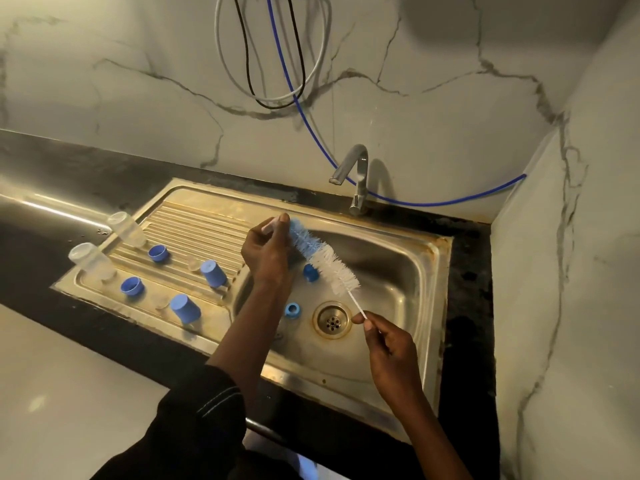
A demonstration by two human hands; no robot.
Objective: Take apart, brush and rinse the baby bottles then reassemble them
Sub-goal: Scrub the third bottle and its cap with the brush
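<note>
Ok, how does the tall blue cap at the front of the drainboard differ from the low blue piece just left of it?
The tall blue cap stands clearly higher; the low blue piece is squat. The cap shows a closed top, mouth down; the low piece sits open side up, its hollow visible. Both are blue and rest apart on the drainboard.
</note>
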